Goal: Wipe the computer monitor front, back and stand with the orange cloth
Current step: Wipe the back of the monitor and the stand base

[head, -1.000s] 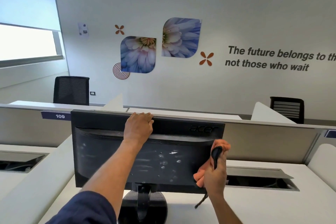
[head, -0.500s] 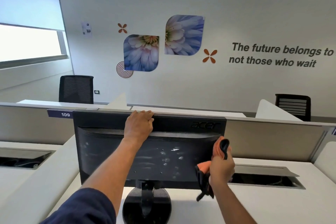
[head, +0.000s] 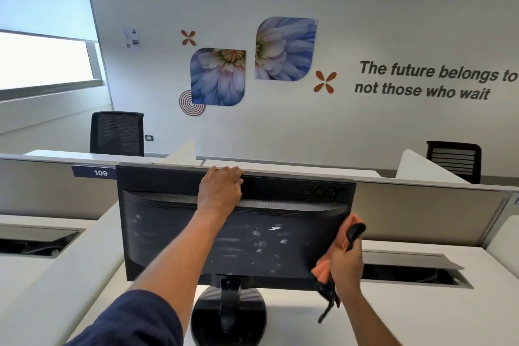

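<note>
The black computer monitor (head: 168,236) stands on the white desk with its dusty, smudged back toward me, on a round black stand (head: 229,314). My left hand (head: 220,191) grips the monitor's top edge near the middle, fingers curled over it. My right hand (head: 346,264) is at the monitor's right edge and holds the orange cloth (head: 323,271) together with a black cable (head: 354,234) that hangs down below the fist. The cloth touches the lower right corner of the back panel. The screen side is hidden from me.
The white desk (head: 421,314) has a cable slot with a raised grey flap (head: 410,262) right of the monitor. Another cable slot (head: 33,244) is on the left desk. A grey partition (head: 421,205) runs behind the monitor. Two black chairs (head: 116,133) stand at the far desks.
My right hand with the cloth and cable has slid from the lower right of the back panel out to the monitor's right edge. My left hand has stayed on the top edge.
</note>
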{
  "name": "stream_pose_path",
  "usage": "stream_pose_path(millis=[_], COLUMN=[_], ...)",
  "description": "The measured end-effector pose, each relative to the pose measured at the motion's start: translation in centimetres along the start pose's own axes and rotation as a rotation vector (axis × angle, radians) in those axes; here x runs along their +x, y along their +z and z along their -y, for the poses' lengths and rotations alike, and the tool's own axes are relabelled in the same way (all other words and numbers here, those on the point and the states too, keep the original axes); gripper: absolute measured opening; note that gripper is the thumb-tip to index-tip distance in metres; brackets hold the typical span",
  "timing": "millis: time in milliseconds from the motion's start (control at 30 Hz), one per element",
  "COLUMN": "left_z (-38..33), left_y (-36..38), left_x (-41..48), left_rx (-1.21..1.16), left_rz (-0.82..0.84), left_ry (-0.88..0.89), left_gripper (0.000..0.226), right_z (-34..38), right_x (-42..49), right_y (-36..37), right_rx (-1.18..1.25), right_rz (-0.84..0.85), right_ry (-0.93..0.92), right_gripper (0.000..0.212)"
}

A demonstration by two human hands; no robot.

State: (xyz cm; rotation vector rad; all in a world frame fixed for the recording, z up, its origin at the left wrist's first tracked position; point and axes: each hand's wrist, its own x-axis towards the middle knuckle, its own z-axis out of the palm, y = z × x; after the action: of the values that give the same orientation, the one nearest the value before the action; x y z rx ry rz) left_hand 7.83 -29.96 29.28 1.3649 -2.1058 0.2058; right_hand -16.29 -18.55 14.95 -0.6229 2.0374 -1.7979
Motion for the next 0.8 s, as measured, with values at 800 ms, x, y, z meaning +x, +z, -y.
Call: stream_pose_path(millis=[800], left_z=[0.1], left_y=[-0.6], left_x=[-0.1], left_rx=[-0.017], left_rz=[0.049], left_ry=[-0.043], left_gripper=[0.034], right_z=[-1.0], right_x=[-6.9], right_y=[7.3], right_rx=[-0.831], right_rz=[0.13], right_ry=[-1.222], right_gripper=[0.105])
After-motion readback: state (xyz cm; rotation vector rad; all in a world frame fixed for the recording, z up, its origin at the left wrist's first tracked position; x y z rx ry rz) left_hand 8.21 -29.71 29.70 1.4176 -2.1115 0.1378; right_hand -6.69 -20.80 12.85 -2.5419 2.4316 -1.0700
